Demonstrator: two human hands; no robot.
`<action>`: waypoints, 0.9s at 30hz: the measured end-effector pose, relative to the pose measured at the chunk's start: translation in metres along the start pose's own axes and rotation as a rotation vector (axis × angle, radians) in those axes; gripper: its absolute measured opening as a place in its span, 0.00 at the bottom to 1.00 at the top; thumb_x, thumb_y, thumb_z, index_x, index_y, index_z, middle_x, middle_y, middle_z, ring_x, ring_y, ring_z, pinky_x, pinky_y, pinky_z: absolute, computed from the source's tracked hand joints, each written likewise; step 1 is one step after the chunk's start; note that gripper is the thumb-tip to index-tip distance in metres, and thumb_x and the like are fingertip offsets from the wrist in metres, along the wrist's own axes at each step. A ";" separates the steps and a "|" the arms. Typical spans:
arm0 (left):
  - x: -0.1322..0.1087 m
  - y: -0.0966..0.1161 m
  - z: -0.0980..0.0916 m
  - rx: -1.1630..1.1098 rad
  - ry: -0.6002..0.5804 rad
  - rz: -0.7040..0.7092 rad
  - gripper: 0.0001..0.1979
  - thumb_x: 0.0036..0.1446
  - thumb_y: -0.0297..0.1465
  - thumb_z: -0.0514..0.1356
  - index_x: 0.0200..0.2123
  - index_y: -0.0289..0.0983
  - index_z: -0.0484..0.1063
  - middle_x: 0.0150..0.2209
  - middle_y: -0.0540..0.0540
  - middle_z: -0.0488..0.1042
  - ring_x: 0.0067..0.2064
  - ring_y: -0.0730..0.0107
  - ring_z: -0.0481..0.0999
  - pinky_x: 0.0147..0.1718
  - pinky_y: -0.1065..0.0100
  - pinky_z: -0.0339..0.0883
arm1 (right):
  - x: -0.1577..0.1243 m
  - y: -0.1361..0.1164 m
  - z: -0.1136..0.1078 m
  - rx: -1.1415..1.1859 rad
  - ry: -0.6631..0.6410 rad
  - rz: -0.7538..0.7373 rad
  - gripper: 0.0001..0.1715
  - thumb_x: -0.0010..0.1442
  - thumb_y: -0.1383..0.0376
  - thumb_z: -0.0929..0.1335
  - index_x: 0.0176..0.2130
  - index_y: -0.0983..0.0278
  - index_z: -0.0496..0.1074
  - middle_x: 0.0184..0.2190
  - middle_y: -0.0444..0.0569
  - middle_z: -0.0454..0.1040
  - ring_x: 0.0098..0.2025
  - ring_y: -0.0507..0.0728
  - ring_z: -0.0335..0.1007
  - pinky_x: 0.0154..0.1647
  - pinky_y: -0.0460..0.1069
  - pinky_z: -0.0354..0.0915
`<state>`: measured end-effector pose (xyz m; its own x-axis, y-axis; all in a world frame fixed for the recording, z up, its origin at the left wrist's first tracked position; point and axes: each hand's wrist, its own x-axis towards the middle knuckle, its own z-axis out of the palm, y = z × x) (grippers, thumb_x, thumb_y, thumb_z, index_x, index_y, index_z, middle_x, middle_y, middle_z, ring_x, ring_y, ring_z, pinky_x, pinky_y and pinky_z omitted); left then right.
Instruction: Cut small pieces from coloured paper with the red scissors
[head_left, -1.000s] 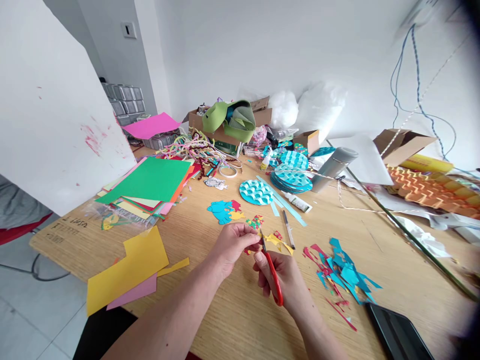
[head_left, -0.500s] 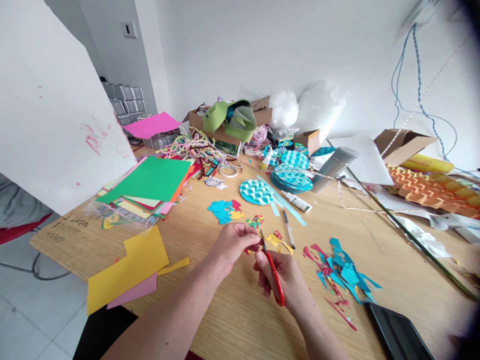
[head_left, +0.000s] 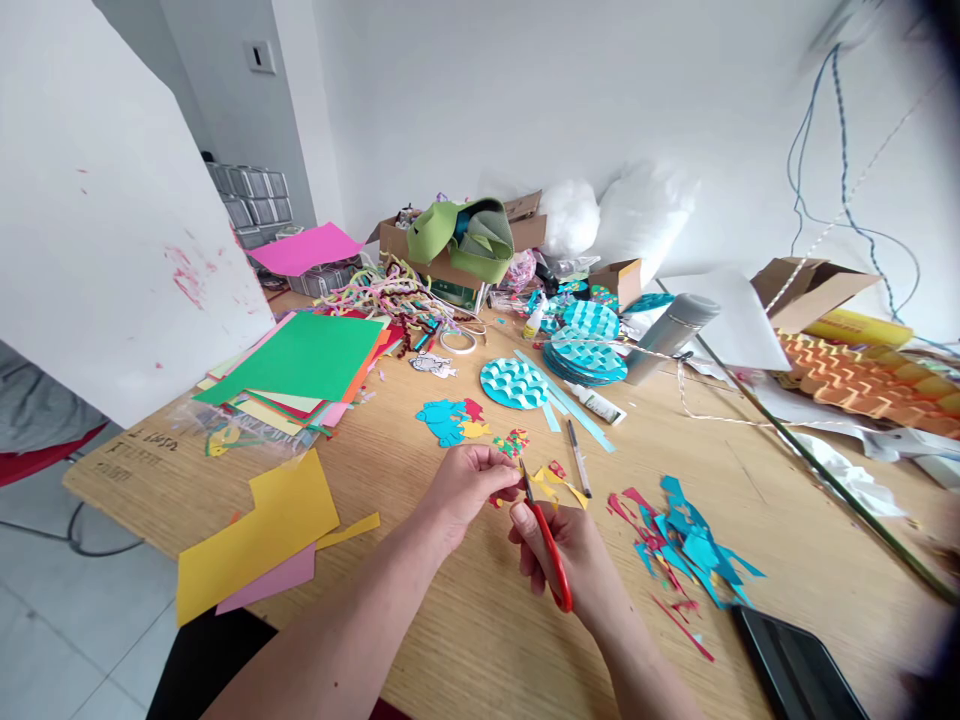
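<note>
My right hand (head_left: 574, 560) grips red-handled scissors (head_left: 551, 555), whose blades point up toward my left hand. My left hand (head_left: 469, 485) pinches a small red paper piece (head_left: 497, 497) against the blade tips, just above the wooden table (head_left: 480, 640). Small yellow and red cut-outs (head_left: 559, 483) lie right beyond the scissors. A blue paper fish shape (head_left: 444, 420) with red and yellow bits lies a little farther away.
A stack of coloured paper (head_left: 300, 365) sits at left, yellow sheets (head_left: 259, 530) near the front edge. Blue and red scraps (head_left: 686, 545) lie at right, beside a dark tablet (head_left: 795, 665). Blue patterned discs (head_left: 581, 350), a pen (head_left: 576, 455), glue tubes, boxes and a white board (head_left: 97, 220) crowd the back.
The view has shifted very slightly. Both hands stay together with the scissors at the paper piece; nothing else has visibly moved.
</note>
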<state>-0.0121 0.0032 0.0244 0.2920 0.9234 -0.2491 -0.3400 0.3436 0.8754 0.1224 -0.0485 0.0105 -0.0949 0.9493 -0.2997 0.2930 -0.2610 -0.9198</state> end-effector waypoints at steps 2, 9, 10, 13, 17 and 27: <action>0.001 -0.001 -0.001 0.016 0.009 -0.001 0.08 0.36 0.31 0.65 0.22 0.33 0.72 0.21 0.49 0.73 0.25 0.73 0.72 0.30 0.70 0.65 | 0.000 -0.001 -0.001 -0.006 -0.007 0.004 0.32 0.51 0.40 0.67 0.24 0.66 0.66 0.12 0.42 0.67 0.10 0.48 0.61 0.10 0.40 0.50; 0.001 -0.001 -0.003 0.083 -0.012 0.017 0.08 0.37 0.31 0.64 0.22 0.33 0.72 0.22 0.48 0.74 0.25 0.74 0.71 0.30 0.69 0.64 | 0.000 -0.001 -0.004 -0.034 -0.013 0.043 0.30 0.49 0.41 0.69 0.23 0.66 0.65 0.10 0.41 0.66 0.09 0.48 0.60 0.10 0.40 0.49; 0.001 -0.001 -0.003 0.086 -0.013 0.015 0.07 0.37 0.31 0.63 0.22 0.33 0.72 0.22 0.48 0.74 0.25 0.74 0.71 0.30 0.69 0.64 | 0.000 -0.001 -0.004 -0.038 -0.014 0.043 0.31 0.49 0.41 0.69 0.22 0.65 0.65 0.10 0.41 0.66 0.09 0.48 0.60 0.09 0.40 0.49; 0.000 -0.001 -0.003 0.082 -0.027 0.004 0.08 0.38 0.32 0.63 0.22 0.33 0.71 0.22 0.48 0.74 0.25 0.74 0.71 0.30 0.69 0.64 | -0.001 -0.001 -0.004 -0.035 -0.014 0.045 0.31 0.49 0.40 0.69 0.22 0.65 0.65 0.10 0.41 0.66 0.09 0.47 0.59 0.09 0.40 0.49; 0.000 -0.001 -0.002 0.079 -0.045 -0.007 0.08 0.38 0.32 0.63 0.22 0.33 0.70 0.22 0.48 0.74 0.25 0.73 0.71 0.30 0.69 0.64 | -0.001 0.001 -0.004 -0.018 -0.002 0.029 0.30 0.50 0.41 0.68 0.23 0.66 0.65 0.10 0.41 0.66 0.09 0.47 0.59 0.09 0.40 0.49; 0.002 -0.004 -0.003 0.081 -0.026 0.015 0.08 0.38 0.31 0.64 0.24 0.34 0.71 0.22 0.48 0.74 0.25 0.73 0.72 0.31 0.68 0.65 | -0.001 0.001 -0.005 -0.038 -0.009 0.018 0.30 0.51 0.42 0.68 0.23 0.66 0.66 0.10 0.41 0.67 0.10 0.47 0.60 0.10 0.39 0.50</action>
<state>-0.0128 0.0038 0.0196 0.3110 0.9232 -0.2259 -0.2710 0.3140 0.9099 0.1273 -0.0487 0.0114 -0.0979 0.9429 -0.3185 0.3307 -0.2710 -0.9040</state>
